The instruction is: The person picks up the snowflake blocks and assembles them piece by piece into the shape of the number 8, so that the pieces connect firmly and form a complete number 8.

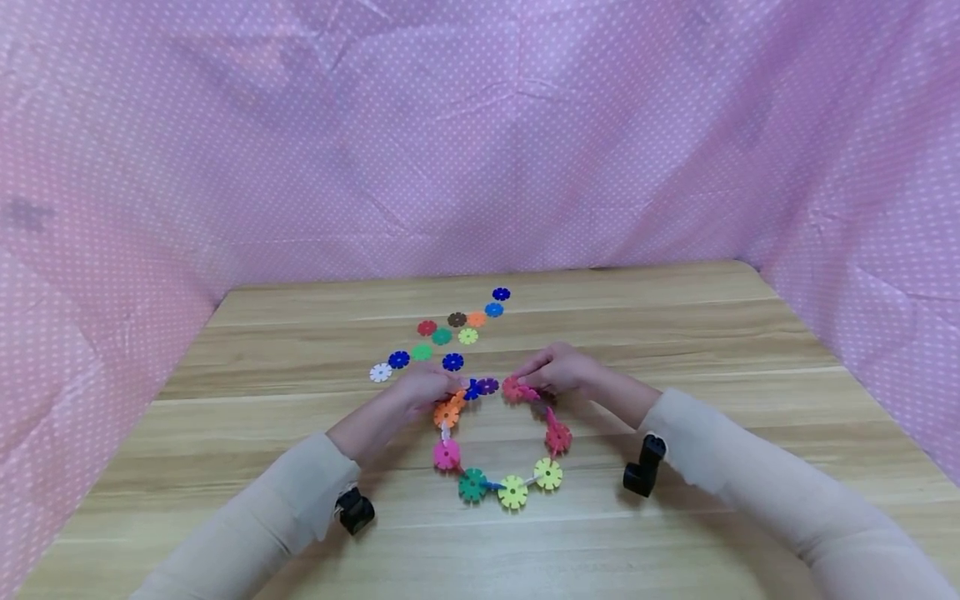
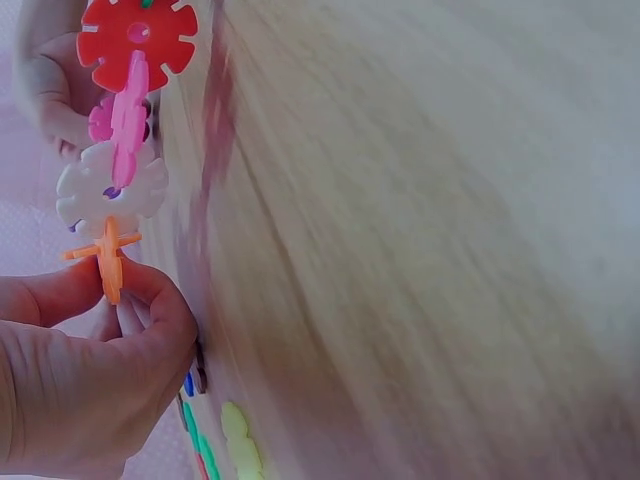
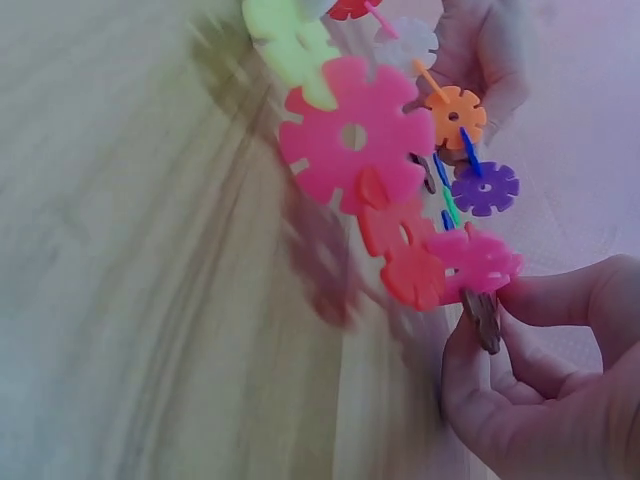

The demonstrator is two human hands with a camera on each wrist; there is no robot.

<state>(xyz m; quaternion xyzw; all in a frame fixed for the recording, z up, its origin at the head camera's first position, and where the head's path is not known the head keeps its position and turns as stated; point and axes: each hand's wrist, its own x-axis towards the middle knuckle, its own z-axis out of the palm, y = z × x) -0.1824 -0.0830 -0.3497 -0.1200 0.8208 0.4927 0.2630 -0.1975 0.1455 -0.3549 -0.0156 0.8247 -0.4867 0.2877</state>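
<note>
A chain of colourful notched plastic discs curves in a near-ring, with a gap between the purple disc and a pink disc at its far side. My left hand pinches an orange disc near the purple-tipped end. At the other end, thumb and fingers of my right hand pinch a brown disc joined to a pink disc. The chain's near side has a green disc and yellow discs. In the right wrist view, the chain appears raised above the table.
Several loose discs lie beyond the left hand on the wooden table, among them a white disc, a brown disc and a blue disc. A pink dotted cloth hangs behind the table and along its sides.
</note>
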